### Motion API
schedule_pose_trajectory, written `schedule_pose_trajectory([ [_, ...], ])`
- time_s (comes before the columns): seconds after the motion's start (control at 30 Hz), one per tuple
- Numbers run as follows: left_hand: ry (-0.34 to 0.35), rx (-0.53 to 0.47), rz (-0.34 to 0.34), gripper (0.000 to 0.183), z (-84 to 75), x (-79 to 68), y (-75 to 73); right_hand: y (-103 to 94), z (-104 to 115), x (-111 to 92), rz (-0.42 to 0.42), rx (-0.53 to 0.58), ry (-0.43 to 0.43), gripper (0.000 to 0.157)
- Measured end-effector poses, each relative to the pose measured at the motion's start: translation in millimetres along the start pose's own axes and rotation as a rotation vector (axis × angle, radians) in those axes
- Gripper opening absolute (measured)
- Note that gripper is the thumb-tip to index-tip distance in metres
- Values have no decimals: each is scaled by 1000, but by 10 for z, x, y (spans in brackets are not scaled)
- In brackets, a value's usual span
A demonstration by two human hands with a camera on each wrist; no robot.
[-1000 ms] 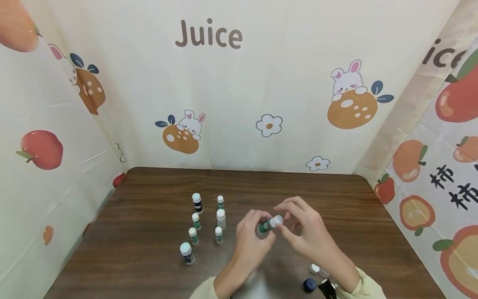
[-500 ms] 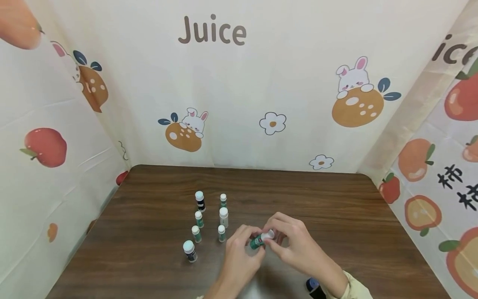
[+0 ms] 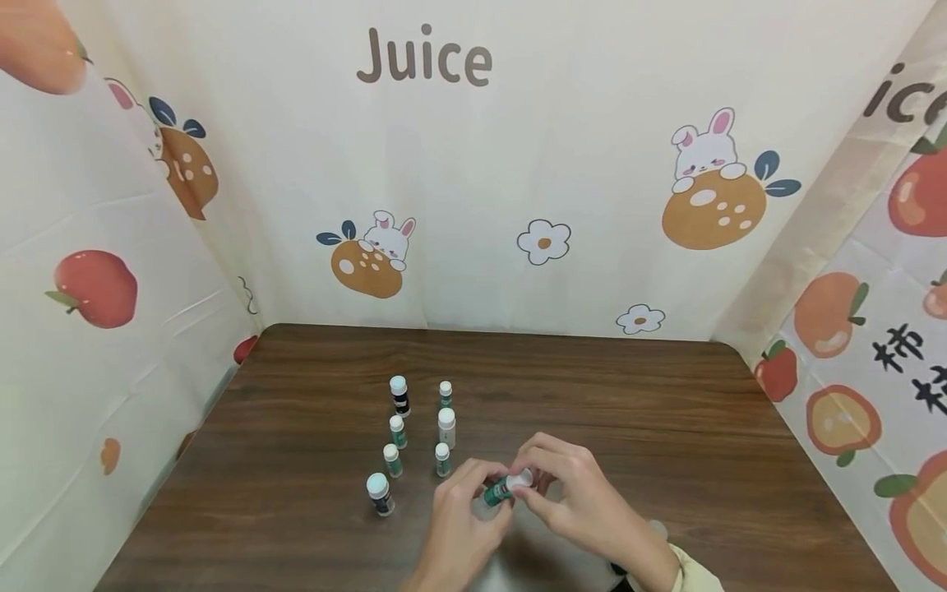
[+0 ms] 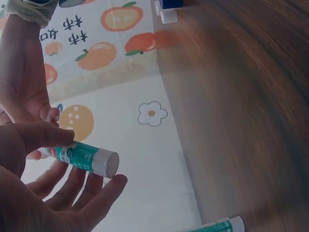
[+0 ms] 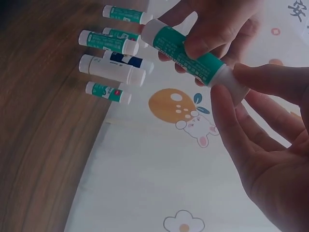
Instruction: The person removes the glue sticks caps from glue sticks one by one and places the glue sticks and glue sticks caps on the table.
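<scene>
A glue stick point(image 3: 497, 493) with a green label is held tilted above the table between both hands. My left hand point(image 3: 462, 518) grips its green body, thumb on top, as the left wrist view shows. With thumb and fingertips, my right hand point(image 3: 573, 493) pinches the white cap point(image 5: 229, 86) at the glue stick's other end. The white base point(image 4: 106, 163) sticks out past the left fingers.
Left of the hands, several glue sticks stand upright in two rows, among them a white one point(image 3: 447, 429), a green one point(image 3: 393, 462) and a dark blue one point(image 3: 381, 496). Near the right forearm, a dark object point(image 3: 620, 582) is mostly hidden. Printed curtains surround the table.
The right fingers, earlier spread beside the cap, have come together on it. Both hands have moved left and nearer the body with the glue stick; the head view has shifted slightly.
</scene>
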State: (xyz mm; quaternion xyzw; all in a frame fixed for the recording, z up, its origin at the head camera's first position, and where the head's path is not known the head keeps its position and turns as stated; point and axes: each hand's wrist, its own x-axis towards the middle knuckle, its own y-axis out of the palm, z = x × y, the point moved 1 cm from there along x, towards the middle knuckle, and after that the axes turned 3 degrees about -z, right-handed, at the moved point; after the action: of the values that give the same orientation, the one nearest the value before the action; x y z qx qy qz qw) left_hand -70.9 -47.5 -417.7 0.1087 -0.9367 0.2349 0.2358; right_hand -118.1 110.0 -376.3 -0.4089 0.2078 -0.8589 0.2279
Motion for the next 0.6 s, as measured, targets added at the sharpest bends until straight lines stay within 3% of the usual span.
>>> schedule_pose_trajectory([
  [0.27,18,6,7,31,54,-6,-49,-37,40,27,-6,-1,-19,27],
  [0.6,-186,53,-31,34,288,-60,-158,-267,-35,-27,-107,-121,29,31],
])
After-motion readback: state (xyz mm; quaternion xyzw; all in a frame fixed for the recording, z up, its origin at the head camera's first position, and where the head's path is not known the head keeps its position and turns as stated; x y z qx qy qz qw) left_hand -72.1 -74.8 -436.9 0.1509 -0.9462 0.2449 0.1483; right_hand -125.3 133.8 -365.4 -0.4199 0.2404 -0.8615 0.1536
